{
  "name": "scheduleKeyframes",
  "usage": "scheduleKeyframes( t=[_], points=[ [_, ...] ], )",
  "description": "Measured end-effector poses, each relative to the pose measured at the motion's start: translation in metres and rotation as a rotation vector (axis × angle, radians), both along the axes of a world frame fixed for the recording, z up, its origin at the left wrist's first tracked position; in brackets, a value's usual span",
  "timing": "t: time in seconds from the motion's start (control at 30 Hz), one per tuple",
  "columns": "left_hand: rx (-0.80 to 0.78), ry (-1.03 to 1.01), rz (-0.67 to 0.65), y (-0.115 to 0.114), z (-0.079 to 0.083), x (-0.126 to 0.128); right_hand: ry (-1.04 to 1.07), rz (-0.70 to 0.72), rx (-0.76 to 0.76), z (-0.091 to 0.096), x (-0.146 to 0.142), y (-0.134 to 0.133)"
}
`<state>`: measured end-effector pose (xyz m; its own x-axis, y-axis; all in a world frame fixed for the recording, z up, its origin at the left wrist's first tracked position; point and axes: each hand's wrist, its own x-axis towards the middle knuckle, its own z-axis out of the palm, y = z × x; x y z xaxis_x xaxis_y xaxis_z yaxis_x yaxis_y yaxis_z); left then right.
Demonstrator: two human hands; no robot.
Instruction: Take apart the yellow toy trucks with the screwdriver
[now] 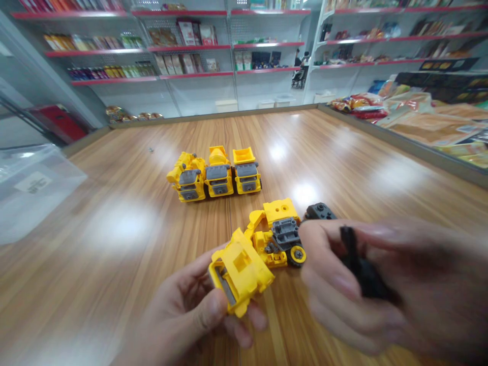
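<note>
My left hand (pixel 190 310) grips a yellow toy vehicle part (pixel 240 272) between thumb and fingers, low in the middle of the view. My right hand (pixel 381 290) is closed around a black toy part (pixel 360 269), blurred by motion. Between the hands, on the wooden table (pixel 114 229), lies a partly built yellow and grey toy vehicle (pixel 278 234) with a wheel showing. A dark grey piece (pixel 319 211) lies just behind my right hand. Three yellow toy construction trucks (pixel 215 175) stand side by side farther back on the table.
A clear plastic bag (pixel 30 188) with a label lies at the table's left edge. Packaged goods (pixel 419 117) are spread along a counter on the right. Store shelves (pixel 183 48) with red edges and boxed products fill the background.
</note>
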<state>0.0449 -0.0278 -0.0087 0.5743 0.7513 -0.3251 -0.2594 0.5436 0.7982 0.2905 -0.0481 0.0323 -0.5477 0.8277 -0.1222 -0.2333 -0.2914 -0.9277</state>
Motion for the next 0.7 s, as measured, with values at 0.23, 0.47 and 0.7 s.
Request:
scheduleKeyframes(
  t=[0.23,0.47,0.7],
  points=[
    [-0.015,-0.065,0.084,0.002,0.0,-0.006,-0.243,-0.13,0.128,-0.006,-0.022,0.005],
    [0.028,-0.029,0.182,0.001,-0.004,-0.002,-0.541,-0.244,0.4,-0.003,-0.028,0.002],
    [0.147,0.119,0.239,0.003,-0.005,-0.001,-0.654,-0.374,0.427,-0.011,-0.027,0.004]
  ],
)
